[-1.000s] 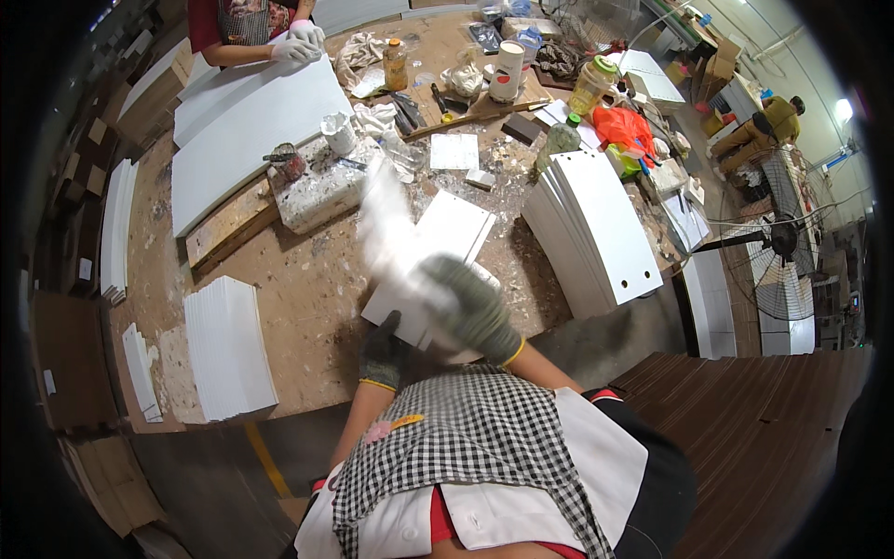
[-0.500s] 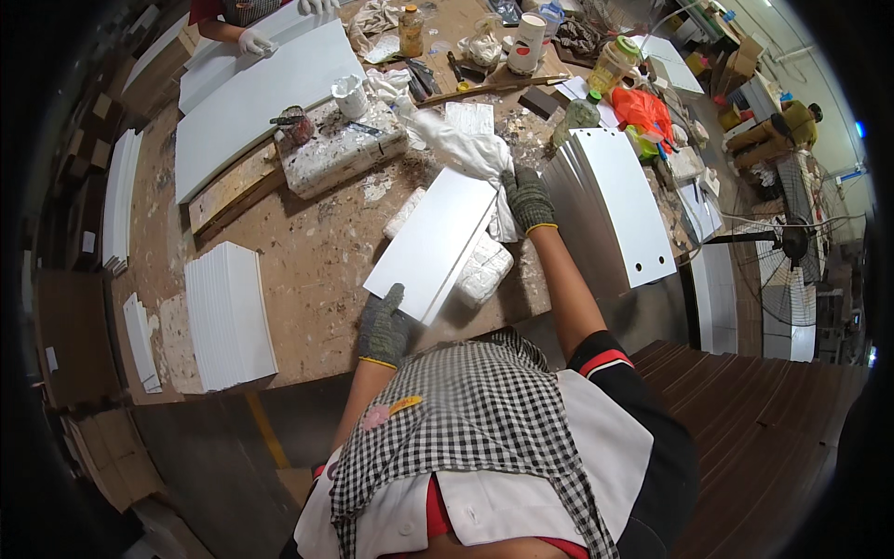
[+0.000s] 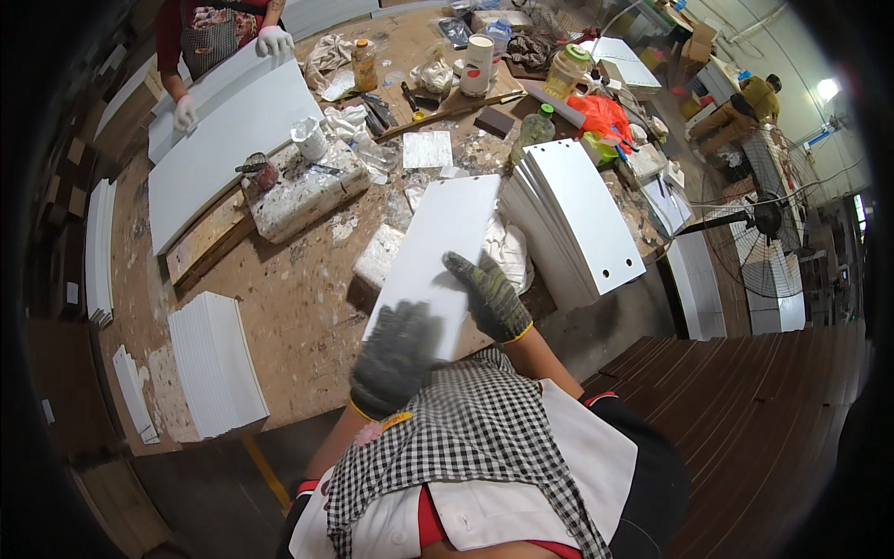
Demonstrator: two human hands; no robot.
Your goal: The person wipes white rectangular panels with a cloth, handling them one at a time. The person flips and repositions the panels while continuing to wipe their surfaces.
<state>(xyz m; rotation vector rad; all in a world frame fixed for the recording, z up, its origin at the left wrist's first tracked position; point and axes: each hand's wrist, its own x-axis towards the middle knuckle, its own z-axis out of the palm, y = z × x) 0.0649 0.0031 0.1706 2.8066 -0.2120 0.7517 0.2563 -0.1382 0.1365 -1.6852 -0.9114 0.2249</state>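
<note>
You stand at a workbench (image 3: 307, 307) dusted with white filler, looking down over your checked apron. A white panel (image 3: 438, 252) lies flat on the bench straight in front of you, its long side running away from you. Your right hand (image 3: 486, 296), in a dark knit glove, rests palm down on the near right part of the panel, fingers spread and flat, pressing rather than grasping. Your left hand (image 3: 393, 359), also gloved, is blurred at the panel's near left corner; you cannot tell from this view whether it grips the edge or only lies against it. So the panel sits under and ahead of both hands, its far end well beyond your fingertips.

Crumpled white rags (image 3: 510, 256) poke out from under the panel's right side. Just right of them is a stack of white panels (image 3: 577, 214) with rounded ends. Another stack (image 3: 216, 363) lies at your near left. Across the bench, another person's white-gloved hands (image 3: 276, 39) rest on a long white board (image 3: 228, 140).
</note>
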